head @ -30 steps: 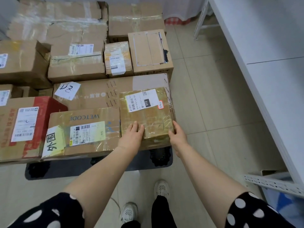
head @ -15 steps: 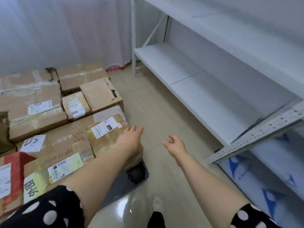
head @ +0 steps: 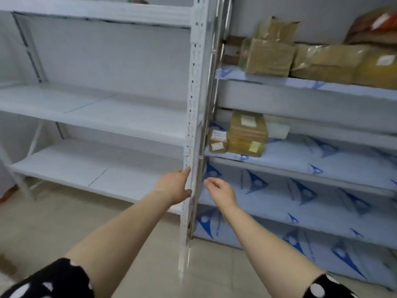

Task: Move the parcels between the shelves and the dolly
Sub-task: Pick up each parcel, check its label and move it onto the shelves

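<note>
Both my hands are stretched out in front of me and hold nothing. My left hand (head: 174,186) is open with straight fingers, in front of the white upright post (head: 194,117). My right hand (head: 221,190) hangs with loosely curled fingers just right of that post. Brown taped parcels (head: 267,57) sit on the upper right shelf. A stacked parcel (head: 247,134) and a small one (head: 217,140) stand on the middle right shelf (head: 311,168). The dolly is out of view.
A white shelf unit (head: 92,112) on the left has bare boards on three levels. The right unit's boards carry blue-and-white printed liners (head: 300,190). Beige tiled floor (head: 53,222) lies below. More parcels (head: 348,61) fill the top right shelf.
The view has swung right from the parcel-loaded dolly to the shelves. My hands left the small parcel on the dolly and now hang free in front of the shelf post.
</note>
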`<state>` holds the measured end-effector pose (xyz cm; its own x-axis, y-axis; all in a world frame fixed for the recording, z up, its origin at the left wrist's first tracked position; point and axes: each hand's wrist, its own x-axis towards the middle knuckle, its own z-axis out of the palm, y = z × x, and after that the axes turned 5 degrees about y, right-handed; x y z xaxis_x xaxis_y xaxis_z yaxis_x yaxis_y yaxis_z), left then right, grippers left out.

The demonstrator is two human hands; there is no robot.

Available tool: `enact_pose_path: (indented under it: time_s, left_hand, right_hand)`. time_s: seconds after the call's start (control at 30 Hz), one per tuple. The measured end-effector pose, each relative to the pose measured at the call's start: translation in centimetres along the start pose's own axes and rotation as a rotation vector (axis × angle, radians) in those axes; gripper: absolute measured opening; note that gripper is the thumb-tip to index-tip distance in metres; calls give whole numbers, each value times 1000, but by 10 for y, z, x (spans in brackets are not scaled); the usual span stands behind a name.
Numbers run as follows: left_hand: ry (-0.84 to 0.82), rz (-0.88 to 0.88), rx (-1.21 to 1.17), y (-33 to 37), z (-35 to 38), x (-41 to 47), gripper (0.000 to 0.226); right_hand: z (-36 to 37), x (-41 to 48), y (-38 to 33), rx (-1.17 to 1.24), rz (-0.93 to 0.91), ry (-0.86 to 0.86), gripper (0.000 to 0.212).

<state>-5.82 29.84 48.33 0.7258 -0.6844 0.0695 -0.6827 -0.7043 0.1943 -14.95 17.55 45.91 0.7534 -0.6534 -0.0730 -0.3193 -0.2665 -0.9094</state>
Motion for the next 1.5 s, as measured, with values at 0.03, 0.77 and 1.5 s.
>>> enact_pose_path:
  time_s: [0.03, 0.77, 1.5]
  left_hand:
    - [15, 31, -5, 25, -1, 17, 73]
    - [109, -93, -223, 175, 23, 324, 24]
    - [-391, -303, -629, 221, 31, 451, 11]
  right_hand:
    - [-27, 9, 5, 5, -5, 30, 37]
    - [-247, 276, 42, -87, -34, 214, 41]
    - [-317, 411, 60, -583, 290, 189, 38]
